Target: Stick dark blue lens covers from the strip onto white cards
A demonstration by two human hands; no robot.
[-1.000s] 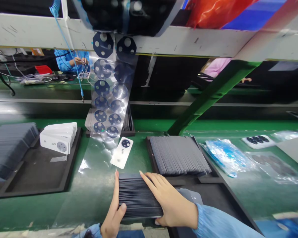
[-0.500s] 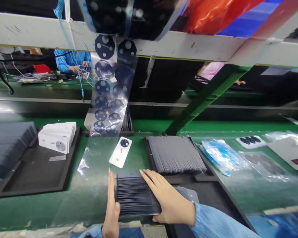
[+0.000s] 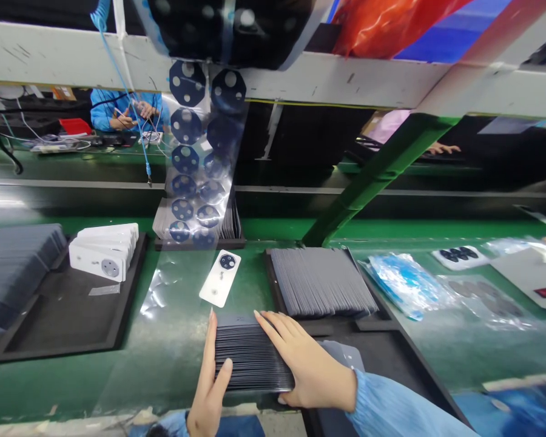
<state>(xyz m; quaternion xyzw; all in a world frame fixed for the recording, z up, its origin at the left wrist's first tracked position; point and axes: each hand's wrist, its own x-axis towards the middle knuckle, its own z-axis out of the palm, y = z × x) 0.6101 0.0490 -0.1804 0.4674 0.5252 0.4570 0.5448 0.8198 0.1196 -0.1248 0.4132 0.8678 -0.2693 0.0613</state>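
Left hand point(image 3: 209, 385) thumb now hooks back over the stack of dark plates point(image 3: 250, 358); right hand point(image 3: 307, 364) lies flat, fingers pressed together, squaring it.

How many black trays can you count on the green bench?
3: left tray holding white covers, far tray behind the film strip, right tray beside the hands. More may be hidden.

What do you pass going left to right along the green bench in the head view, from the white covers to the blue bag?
White covers → single white cover → left hand → dark stack it holds → right hand → tray of dark plates → blue bag.
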